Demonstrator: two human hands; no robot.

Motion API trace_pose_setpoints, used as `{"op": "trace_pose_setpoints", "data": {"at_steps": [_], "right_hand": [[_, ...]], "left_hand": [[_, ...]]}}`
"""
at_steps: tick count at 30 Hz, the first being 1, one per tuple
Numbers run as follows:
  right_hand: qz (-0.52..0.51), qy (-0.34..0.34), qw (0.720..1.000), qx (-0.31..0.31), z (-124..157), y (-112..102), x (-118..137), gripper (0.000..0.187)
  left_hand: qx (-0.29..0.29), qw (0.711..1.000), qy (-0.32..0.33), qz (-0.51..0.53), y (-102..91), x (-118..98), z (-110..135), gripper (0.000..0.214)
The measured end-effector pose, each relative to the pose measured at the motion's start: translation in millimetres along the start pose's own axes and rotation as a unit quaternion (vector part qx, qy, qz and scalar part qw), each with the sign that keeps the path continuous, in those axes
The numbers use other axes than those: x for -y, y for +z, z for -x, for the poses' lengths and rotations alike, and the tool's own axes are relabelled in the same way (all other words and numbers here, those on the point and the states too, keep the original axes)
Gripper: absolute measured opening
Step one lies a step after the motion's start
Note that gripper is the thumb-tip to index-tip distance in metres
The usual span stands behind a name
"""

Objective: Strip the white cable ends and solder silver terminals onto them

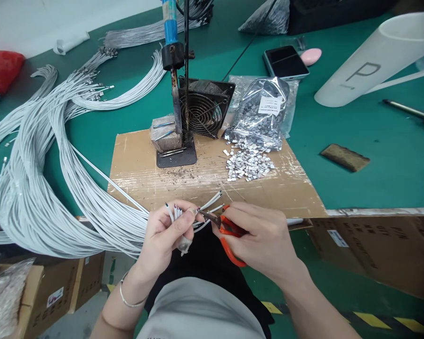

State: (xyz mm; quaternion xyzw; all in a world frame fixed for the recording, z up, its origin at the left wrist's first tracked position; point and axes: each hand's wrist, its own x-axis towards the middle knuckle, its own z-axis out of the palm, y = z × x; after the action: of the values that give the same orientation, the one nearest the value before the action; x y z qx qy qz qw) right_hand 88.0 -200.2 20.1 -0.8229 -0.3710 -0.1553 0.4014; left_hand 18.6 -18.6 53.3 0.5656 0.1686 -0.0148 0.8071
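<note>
At the surface [392, 190], likely light, limp cables [104, 212] are sensibly pinched near tips by the left hand [169, 231]. Scissors [225, 230] are gripped by the right hand [263, 230].

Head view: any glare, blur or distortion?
Head view: bright highlights on the plastic bag; head view: no obvious motion blur on the left hand or right hand; head view: white tube leans outward near the right edge, possibly wide-angle stretch.
</note>
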Motion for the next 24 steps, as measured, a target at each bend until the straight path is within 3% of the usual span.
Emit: {"op": "trace_pose_setpoints", "data": {"at_steps": [10,18,20,21,23,24], "right_hand": [[0.043,-0.004,0.996,-0.082,1,8,2,0.038],[-0.058,0.066,0.988,-0.125,2,26,13,0.034],[-0.136,0.126,0.968,-0.167,-2,18,9,0.036],[-0.179,0.167,0.945,-0.216,-4,12,5,0.039],[-0.194,0.197,0.912,-0.303,-7,-1,-3,0.043],[-0.185,0.212,0.907,-0.315,-7,-7,-6,0.042]], "left_hand": [[0.007,1.000,0.010,-0.004,1.0,0,-1,0.030],[0.008,0.999,0.033,-0.008,2.4,-1,-1,0.028],[0.013,1.000,0.024,-0.008,-0.4,1,2,0.030],[0.014,1.000,0.015,-0.010,-1.9,2,4,0.031],[0.009,1.000,-0.002,-0.010,-4.4,3,7,0.033],[0.006,1.000,-0.004,-0.009,-4.9,3,8,0.033]]}}
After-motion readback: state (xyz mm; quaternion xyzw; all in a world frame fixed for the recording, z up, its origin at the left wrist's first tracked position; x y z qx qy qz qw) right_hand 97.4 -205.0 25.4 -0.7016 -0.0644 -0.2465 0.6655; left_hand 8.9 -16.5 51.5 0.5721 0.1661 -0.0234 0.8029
